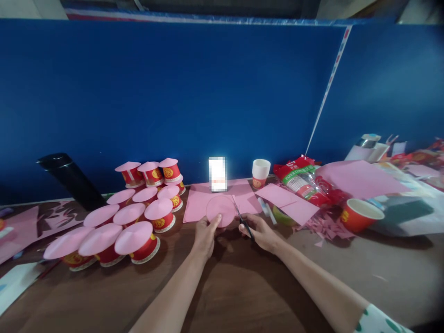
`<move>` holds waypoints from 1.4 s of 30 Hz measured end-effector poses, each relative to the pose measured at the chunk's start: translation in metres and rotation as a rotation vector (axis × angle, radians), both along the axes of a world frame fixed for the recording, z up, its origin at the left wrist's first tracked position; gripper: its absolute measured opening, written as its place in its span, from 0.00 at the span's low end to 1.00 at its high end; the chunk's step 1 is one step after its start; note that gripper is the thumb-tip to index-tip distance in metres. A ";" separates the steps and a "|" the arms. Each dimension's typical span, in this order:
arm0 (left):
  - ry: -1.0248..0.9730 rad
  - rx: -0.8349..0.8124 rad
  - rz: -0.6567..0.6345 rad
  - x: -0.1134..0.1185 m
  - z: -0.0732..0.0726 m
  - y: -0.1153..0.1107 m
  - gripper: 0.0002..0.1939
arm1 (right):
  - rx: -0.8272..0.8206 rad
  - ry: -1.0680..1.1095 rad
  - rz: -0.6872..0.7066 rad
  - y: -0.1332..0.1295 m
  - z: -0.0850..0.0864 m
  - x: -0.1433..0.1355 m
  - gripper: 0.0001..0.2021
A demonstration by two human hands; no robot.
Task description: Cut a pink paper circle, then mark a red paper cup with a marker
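Note:
My left hand [205,236] pinches a round pink paper disc [222,210] at its lower left edge, thumb on top. In my right hand [260,232] is a pair of scissors [245,225] with dark handles, its blades pointing up and left beside the disc's right edge. Whether the blades touch the paper I cannot tell. Behind the disc lie pink paper sheets [196,203] on the brown table [236,286]. To the left, several red paper cups [143,252] stand upside down in rows, each topped with a shallow pink paper cone [133,237].
A bright, blurred-out phone-like screen [218,174] stands on the sheets. Right of it are a cup [261,172], a red plastic package [300,180], pink scraps [328,226] and a tilted cup [360,217]. A black bottle [71,178] leans at left; a blue partition [194,92] rises behind.

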State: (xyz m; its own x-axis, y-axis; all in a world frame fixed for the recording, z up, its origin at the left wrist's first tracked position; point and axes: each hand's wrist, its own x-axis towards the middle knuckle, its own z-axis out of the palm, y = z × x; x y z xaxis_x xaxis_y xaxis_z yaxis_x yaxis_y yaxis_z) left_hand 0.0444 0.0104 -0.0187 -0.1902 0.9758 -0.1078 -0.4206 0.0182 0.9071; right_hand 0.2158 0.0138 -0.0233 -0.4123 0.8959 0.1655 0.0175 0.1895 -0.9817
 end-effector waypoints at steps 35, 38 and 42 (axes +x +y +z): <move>0.043 0.006 -0.055 -0.001 -0.006 0.002 0.18 | 0.019 0.012 0.007 0.001 0.000 -0.001 0.18; 0.041 0.006 -0.058 -0.001 -0.006 0.002 0.18 | 0.015 0.014 0.012 0.001 0.000 -0.001 0.17; 0.038 0.001 -0.054 -0.001 -0.006 0.002 0.18 | 0.017 0.015 0.014 0.001 0.002 -0.001 0.17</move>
State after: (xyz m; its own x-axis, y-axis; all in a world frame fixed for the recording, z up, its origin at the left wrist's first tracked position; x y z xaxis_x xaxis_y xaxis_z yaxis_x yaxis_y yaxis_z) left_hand 0.0436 0.0124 -0.0246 -0.1409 0.9849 -0.1003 -0.3846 0.0389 0.9223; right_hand 0.2147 0.0145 -0.0216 -0.4224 0.8869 0.1873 -0.0001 0.2066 -0.9784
